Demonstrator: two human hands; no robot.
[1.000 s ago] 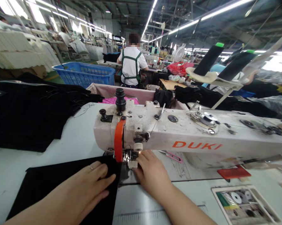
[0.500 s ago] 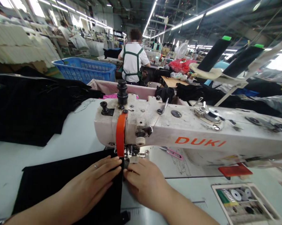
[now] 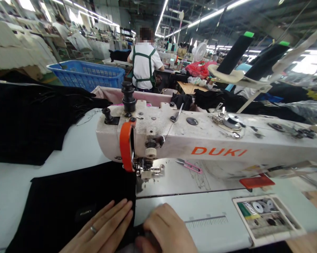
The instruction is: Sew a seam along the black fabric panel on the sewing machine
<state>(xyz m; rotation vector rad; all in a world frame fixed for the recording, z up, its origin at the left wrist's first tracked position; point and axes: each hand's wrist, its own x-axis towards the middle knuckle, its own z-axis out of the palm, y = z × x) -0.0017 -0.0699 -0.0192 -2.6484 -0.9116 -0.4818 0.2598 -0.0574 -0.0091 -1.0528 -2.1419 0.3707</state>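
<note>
A black fabric piece (image 3: 68, 196) lies on the sewing table, its right edge running up to the needle area of the sewing machine (image 3: 171, 137). My left hand (image 3: 105, 228), a ring on one finger, rests flat on this fabric near its right edge, fingers stretched out. Close beside it, my right hand (image 3: 166, 228) is curled with thumb and fingers on the fabric's edge near the front of the table. Part of that grip is blurred. The presser foot (image 3: 147, 174) sits at the fabric's far right corner.
Pink-handled thread snips (image 3: 191, 166) lie on the machine bed. A bobbin tray (image 3: 266, 219) is set into the table at right. Black garments (image 3: 23, 123) are piled at left. Beyond stand a blue basket (image 3: 87, 75) and a person (image 3: 144, 65) facing away.
Both hands have moved back from the presser foot toward the front of the table. My right hand now grips the fabric edge lower down. The view has shifted slightly.
</note>
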